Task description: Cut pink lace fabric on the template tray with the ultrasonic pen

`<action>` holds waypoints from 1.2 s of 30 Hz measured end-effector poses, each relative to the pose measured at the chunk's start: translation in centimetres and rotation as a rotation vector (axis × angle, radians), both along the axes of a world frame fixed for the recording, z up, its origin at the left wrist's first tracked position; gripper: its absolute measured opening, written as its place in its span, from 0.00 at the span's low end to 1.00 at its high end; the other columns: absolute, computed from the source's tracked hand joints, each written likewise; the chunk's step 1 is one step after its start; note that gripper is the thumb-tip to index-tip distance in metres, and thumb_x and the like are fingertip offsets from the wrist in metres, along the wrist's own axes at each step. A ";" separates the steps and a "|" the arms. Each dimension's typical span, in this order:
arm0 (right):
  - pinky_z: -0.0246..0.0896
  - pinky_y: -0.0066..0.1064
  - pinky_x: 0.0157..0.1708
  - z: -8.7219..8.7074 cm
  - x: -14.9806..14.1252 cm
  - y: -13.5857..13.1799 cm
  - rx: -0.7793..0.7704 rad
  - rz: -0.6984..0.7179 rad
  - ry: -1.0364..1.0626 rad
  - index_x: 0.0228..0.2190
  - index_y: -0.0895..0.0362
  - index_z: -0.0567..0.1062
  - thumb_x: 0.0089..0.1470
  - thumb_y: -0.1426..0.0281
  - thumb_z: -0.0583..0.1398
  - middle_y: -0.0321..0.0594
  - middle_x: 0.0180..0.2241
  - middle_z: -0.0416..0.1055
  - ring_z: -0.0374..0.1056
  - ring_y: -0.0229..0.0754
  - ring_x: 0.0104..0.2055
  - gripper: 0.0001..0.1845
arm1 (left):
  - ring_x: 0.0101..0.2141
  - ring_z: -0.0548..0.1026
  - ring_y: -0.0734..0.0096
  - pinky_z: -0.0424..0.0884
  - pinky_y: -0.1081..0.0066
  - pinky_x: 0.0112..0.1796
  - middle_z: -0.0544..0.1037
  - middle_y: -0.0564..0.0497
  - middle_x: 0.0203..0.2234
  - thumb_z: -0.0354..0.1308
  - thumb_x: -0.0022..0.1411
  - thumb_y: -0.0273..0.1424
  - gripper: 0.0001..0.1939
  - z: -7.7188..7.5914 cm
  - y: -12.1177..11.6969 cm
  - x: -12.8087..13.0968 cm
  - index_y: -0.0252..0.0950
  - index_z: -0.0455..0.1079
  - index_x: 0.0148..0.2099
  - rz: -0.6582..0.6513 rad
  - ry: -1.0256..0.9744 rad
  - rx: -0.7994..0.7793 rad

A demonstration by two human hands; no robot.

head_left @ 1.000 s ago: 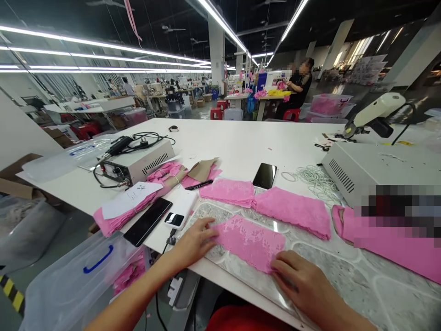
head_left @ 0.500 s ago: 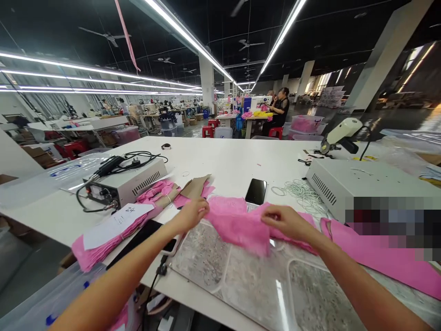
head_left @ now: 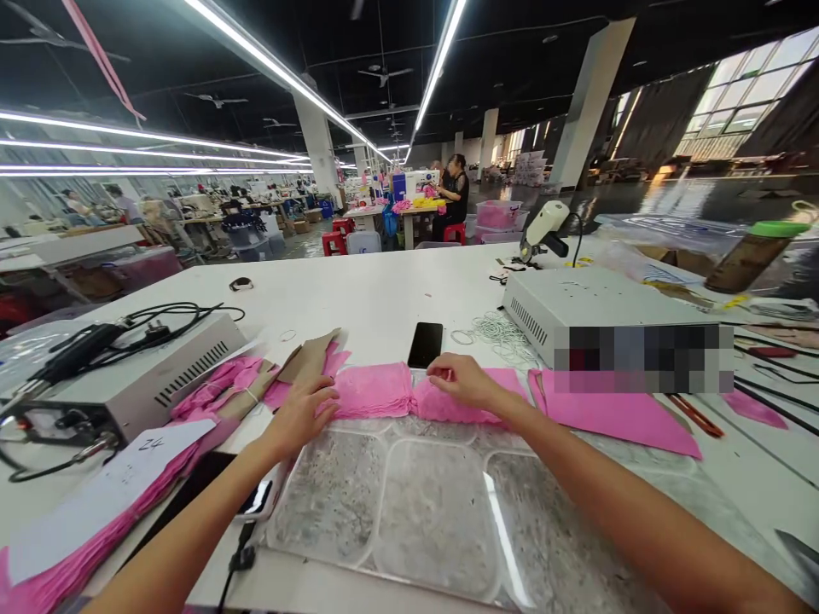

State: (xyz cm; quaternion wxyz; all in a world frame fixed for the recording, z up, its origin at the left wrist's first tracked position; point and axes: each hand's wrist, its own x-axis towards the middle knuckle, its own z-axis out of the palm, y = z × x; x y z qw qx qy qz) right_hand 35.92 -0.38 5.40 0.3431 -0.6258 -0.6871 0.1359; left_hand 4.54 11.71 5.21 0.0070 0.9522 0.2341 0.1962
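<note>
Two neat stacks of pink fabric pieces lie side by side across the table, a left stack (head_left: pixel 373 390) and a right stack (head_left: pixel 490 401). My left hand (head_left: pixel 304 415) rests at the left stack's left edge, fingers stretched out and slightly spread. Over the upper left corner of the right stack, my right hand (head_left: pixel 464 381) has its fingers curled with the tips together; whether fabric is between them is hidden. Beneath the stacks' front edges lies a clear plastic-covered grey board (head_left: pixel 441 520). Farther right is a flat pink fabric piece (head_left: pixel 614 414).
A phone (head_left: pixel 426 344) lies behind the stacks. Grey metal boxes (head_left: pixel 185 362) flank the work area, left and right. White elastic loops (head_left: pixel 499 334), a bundle labelled 24 (head_left: pixel 115 490) and a handheld cutter (head_left: pixel 543 226) lie around. A person (head_left: pixel 455 196) sits far off.
The pink piece stretched between both hands now lies flat on the left stack. My left hand has opened; my right hand has moved to the right stack's corner. The view has swung right.
</note>
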 end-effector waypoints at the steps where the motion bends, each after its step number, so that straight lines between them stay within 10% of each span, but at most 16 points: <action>1: 0.64 0.30 0.34 -0.1 0.9 -1.3 -0.013 -0.016 0.004 0.33 0.57 0.78 0.53 0.73 0.56 0.40 0.33 0.75 0.69 0.38 0.32 0.09 | 0.47 0.73 0.57 0.68 0.57 0.49 0.75 0.42 0.45 0.50 0.67 0.36 0.13 -0.2 -0.9 1.2 0.36 0.73 0.41 -0.035 0.003 -0.003; 11: 0.63 0.41 0.48 -2.3 4.4 -8.5 -0.087 -0.053 -0.113 0.36 0.54 0.77 0.49 0.73 0.61 0.44 0.41 0.75 0.68 0.48 0.47 0.10 | 0.44 0.72 0.61 0.68 0.60 0.48 0.75 0.45 0.41 0.57 0.64 0.29 0.03 -2.4 -5.8 14.6 0.35 0.71 0.40 -0.299 0.111 -0.096; 21: 0.63 0.31 0.34 -2.8 5.4 -8.0 -0.053 -0.042 -0.081 0.26 0.56 0.76 0.59 0.68 0.54 0.39 0.28 0.74 0.69 0.40 0.31 0.14 | 0.45 0.74 0.64 0.74 0.59 0.44 0.72 0.44 0.49 0.56 0.68 0.36 0.16 -1.7 -3.5 15.3 0.35 0.67 0.54 -0.285 0.130 -0.297; 27: 0.65 0.35 0.40 -2.1 3.6 -7.9 -0.040 -0.175 -0.144 0.34 0.57 0.77 0.55 0.64 0.60 0.43 0.38 0.76 0.71 0.44 0.40 0.10 | 0.44 0.74 0.64 0.74 0.59 0.44 0.72 0.45 0.49 0.56 0.68 0.37 0.16 -1.1 -3.7 15.9 0.35 0.67 0.54 -0.266 0.050 -0.310; 36: 0.65 0.37 0.41 -2.1 3.3 -8.2 -0.007 -0.355 -0.303 0.37 0.57 0.78 0.52 0.79 0.56 0.46 0.41 0.75 0.69 0.47 0.44 0.14 | 0.47 0.72 0.66 0.69 0.65 0.50 0.74 0.45 0.44 0.48 0.67 0.25 0.10 1.2 -4.6 14.1 0.35 0.69 0.34 -0.260 -0.066 -0.258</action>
